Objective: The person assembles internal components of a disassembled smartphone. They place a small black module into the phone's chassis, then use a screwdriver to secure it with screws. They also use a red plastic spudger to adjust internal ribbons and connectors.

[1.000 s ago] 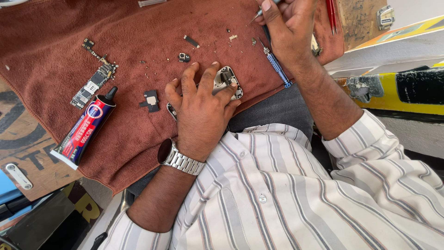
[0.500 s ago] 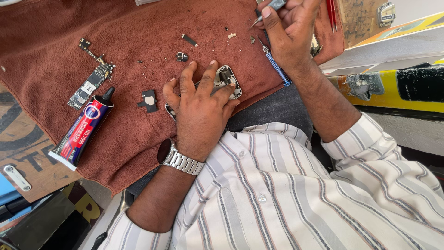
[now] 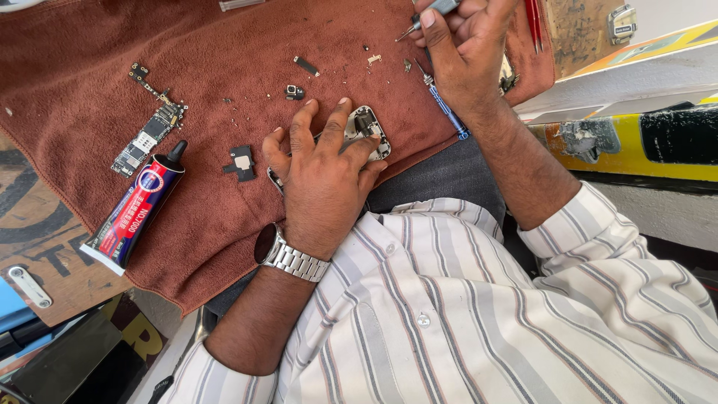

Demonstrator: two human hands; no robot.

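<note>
My left hand, with a metal watch on its wrist, presses flat on a silver phone housing lying on a brown cloth. The hand hides most of the housing; only its camera corner shows. At the top edge of the view, my right hand is closed around a small grey-handled screwdriver whose tip points left. It hovers above the cloth, beyond the housing and apart from it.
On the cloth lie a red and blue glue tube, a long circuit board, a black bracket, a small camera module, scattered screws and a blue screwdriver. Red-handled tools sit top right.
My right hand has turned a little and brought the screwdriver more into sight at the top. My left hand stays on the housing.
</note>
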